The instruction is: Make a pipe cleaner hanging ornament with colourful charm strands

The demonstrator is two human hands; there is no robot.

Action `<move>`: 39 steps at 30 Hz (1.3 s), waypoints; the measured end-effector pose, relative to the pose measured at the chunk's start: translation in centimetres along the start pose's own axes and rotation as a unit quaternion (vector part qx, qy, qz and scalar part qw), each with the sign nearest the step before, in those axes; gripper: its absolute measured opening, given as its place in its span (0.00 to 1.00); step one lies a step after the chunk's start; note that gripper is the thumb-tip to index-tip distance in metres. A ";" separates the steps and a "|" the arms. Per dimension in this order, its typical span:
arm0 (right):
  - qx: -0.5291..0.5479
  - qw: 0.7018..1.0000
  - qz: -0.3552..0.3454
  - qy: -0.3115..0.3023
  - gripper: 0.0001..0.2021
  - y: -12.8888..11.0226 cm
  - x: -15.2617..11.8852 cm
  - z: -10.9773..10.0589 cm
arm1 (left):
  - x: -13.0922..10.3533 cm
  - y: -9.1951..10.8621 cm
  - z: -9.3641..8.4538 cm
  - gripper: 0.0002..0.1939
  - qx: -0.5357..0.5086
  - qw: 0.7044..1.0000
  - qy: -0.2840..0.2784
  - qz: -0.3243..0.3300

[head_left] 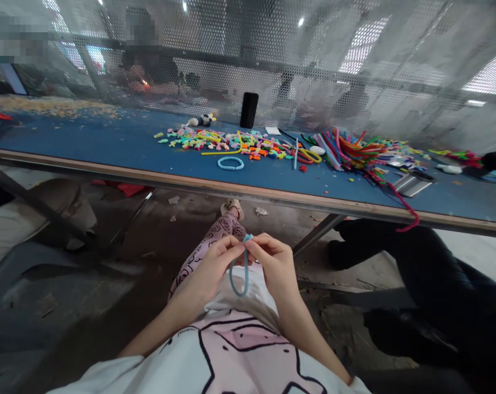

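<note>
A light blue pipe cleaner (239, 294), bent into a loop, hangs between my two hands above my lap. My left hand (221, 262) pinches it at the top, where its ends come together. From the other side, my right hand (275, 262) pinches the same spot, so the fingertips of both hands nearly touch. A small blue tip sticks up above the fingers; how the ends are joined is hidden. On the table in front lies a pale blue ring (230, 163), with a bent yellow pipe cleaner (240, 143) just behind it.
Many small coloured pieces (215, 141) cover the middle of the blue table (128, 148). A bundle of pipe cleaners (350, 150) and a metal can (414, 183) are on the right. A black upright object (248, 110) stands at the back. Another person's dark-clothed legs (412, 262) are at right.
</note>
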State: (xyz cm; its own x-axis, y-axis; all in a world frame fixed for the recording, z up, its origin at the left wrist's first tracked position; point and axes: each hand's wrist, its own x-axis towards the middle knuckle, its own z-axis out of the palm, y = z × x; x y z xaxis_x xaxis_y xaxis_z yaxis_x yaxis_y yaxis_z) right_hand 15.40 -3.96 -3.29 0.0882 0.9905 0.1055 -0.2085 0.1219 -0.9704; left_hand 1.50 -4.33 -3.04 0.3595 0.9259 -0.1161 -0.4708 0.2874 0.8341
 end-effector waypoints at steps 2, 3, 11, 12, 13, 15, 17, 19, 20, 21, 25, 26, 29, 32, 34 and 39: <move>-0.019 1.000 -0.007 -0.008 0.06 -0.2 0.0 -0.2 | 0.0 0.0 0.0 0.13 -0.001 1.000 -0.005 -0.005; -0.023 1.000 -0.005 -0.012 0.05 -0.3 0.1 -0.3 | 0.0 0.1 -0.1 0.12 -0.002 1.000 -0.007 -0.008; 0.039 0.996 0.044 -0.069 0.06 -0.7 -0.1 -1.0 | -0.2 0.5 0.1 0.12 -0.039 0.997 -0.042 -0.058; 0.034 0.996 0.039 -0.071 0.06 -0.8 -0.2 -1.0 | -0.2 0.6 0.0 0.12 -0.044 0.996 -0.046 -0.065; 0.028 0.996 0.031 -0.072 0.06 -1.0 -0.3 -1.1 | -0.2 0.6 0.0 0.12 -0.051 0.995 -0.047 -0.072; 0.017 0.997 0.017 -0.075 0.06 -1.2 -0.4 -1.0 | -0.3 0.5 -0.3 0.10 -0.064 0.993 -0.046 -0.086; 0.014 0.996 0.011 -0.086 0.06 -1.5 -0.7 -0.9 | -0.2 0.4 -0.5 0.07 -0.070 0.991 -0.049 -0.105; 0.013 0.995 0.019 -0.099 0.06 -1.7 -0.8 -0.9 | -0.1 0.1 -0.8 0.06 -0.069 0.989 -0.056 -0.114; 0.013 0.994 0.026 -0.103 0.07 -1.8 -0.9 -0.8 | 0.0 0.1 -0.8 0.06 -0.067 0.989 -0.059 -0.116; 0.014 0.994 0.033 -0.102 0.08 -1.8 -0.9 -0.8 | 0.1 0.1 -0.9 0.06 -0.065 0.990 -0.060 -0.114; -0.005 0.997 0.026 -0.075 0.09 -1.5 -0.4 -1.0 | 0.0 0.4 -0.5 0.10 -0.043 0.994 -0.045 -0.094; -0.014 0.997 0.019 -0.071 0.09 -1.5 -0.3 -1.1 | 0.0 0.6 -0.4 0.11 -0.034 0.995 -0.038 -0.086; -0.027 0.996 0.018 -0.080 0.08 -1.5 0.3 -1.2 | -0.2 0.9 -0.2 0.14 -0.012 0.996 -0.031 -0.081; -0.020 0.994 0.032 -0.107 0.10 -1.4 0.8 -1.4 | 0.0 1.0 -0.3 0.15 0.027 0.996 -0.037 -0.082; -0.015 0.994 0.031 -0.100 0.10 -1.3 1.1 -1.5 | 0.1 0.9 -0.4 0.16 0.095 0.994 -0.026 -0.039; 0.017 1.000 0.018 -0.007 0.11 -0.9 1.7 -1.4 | 0.1 0.4 -0.7 0.13 0.346 0.925 0.039 0.151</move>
State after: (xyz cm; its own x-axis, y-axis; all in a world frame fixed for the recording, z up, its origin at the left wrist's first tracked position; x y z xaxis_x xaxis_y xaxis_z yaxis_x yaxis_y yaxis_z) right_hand 17.04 -2.45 -2.57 0.0654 0.9951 0.0735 -0.2439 0.0874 -0.9658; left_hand 0.86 -3.93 -3.11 0.2246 0.9608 0.1623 0.0986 -0.1881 0.9772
